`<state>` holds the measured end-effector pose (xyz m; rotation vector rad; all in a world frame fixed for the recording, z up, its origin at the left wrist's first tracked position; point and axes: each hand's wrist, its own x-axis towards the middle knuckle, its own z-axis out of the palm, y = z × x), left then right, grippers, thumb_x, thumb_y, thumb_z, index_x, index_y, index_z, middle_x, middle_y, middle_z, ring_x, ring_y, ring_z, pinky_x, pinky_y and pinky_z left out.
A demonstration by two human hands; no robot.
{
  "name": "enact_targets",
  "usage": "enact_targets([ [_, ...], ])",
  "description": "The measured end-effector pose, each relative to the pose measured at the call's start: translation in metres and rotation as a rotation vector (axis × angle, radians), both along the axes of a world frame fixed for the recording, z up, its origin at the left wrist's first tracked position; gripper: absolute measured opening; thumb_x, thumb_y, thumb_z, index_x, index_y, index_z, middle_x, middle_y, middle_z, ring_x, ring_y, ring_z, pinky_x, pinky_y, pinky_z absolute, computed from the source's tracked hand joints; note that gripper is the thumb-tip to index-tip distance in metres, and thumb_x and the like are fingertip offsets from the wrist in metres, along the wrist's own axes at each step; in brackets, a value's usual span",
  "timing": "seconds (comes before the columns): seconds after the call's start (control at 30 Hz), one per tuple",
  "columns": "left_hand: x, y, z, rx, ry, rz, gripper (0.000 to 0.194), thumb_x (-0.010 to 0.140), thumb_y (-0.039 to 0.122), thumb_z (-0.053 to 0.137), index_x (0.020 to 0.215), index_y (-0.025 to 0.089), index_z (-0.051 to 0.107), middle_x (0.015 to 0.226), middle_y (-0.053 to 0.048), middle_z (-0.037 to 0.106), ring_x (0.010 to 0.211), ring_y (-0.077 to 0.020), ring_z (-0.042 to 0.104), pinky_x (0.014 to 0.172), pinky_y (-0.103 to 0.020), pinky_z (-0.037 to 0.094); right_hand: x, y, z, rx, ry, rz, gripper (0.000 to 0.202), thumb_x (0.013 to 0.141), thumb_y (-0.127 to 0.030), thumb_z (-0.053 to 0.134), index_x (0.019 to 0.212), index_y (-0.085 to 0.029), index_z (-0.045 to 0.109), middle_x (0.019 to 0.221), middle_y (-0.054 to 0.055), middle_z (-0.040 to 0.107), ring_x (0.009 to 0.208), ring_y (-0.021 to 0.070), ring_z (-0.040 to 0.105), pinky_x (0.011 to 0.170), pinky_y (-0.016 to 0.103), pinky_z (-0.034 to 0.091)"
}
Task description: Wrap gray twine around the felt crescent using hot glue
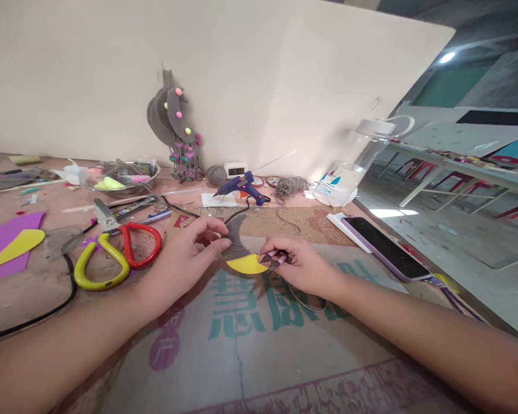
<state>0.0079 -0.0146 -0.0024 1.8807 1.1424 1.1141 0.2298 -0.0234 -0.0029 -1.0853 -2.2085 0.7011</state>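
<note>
Between the thumb and fingers of my left hand (pixel 205 244) is a crescent piece, its upper part wound with grey yarn (pixel 238 238). The lower part of the crescent is bare yellow (pixel 248 264). My right hand (pixel 300 261) is closed around a small purplish, dark-tipped tool (pixel 277 259) at the crescent's right end; its exact kind is unclear. A grey yarn strand (pixel 304 305) loops below the right hand. Under both hands lies a printed plastic sheet (pixel 190 356) over cardboard.
Big scissors (pixel 107 247) with red and yellow handles lie left, near purple and yellow sheets (pixel 15 244). A blue glue gun (pixel 244 187), yarn ball (pixel 291 187) and small clock (pixel 235 169) stand behind. At right are a phone (pixel 386 247) and water bottle (pixel 349 164). A decorated crescent (pixel 176 115) hangs behind.
</note>
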Motion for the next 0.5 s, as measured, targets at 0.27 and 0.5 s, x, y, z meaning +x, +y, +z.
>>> enact_targets([
  [0.27,0.0002,0.0001,0.0000,0.076,0.112,-0.056,0.014,0.080,0.026,0.054,0.092,0.023,0.062,0.093,0.000,0.062,0.084,-0.0149,0.057,0.075,-0.027,0.046,-0.0003,-0.0008,-0.0004,0.010,-0.012,0.012,0.012,0.073,-0.005,0.050,0.074,-0.016,0.055,0.068,-0.001,0.052,0.062,0.0085,0.045,0.057,0.019,0.034],
  [0.5,0.0008,0.0001,0.0015,0.107,0.148,-0.046,0.010,0.080,0.028,0.054,0.080,0.022,0.062,0.093,-0.001,0.059,0.091,-0.0167,0.055,0.076,-0.027,0.045,-0.0004,-0.0030,0.0020,0.047,-0.064,0.042,0.018,0.071,-0.002,0.046,0.077,-0.016,0.055,0.071,0.000,0.054,0.064,0.0093,0.047,0.059,0.019,0.036],
])
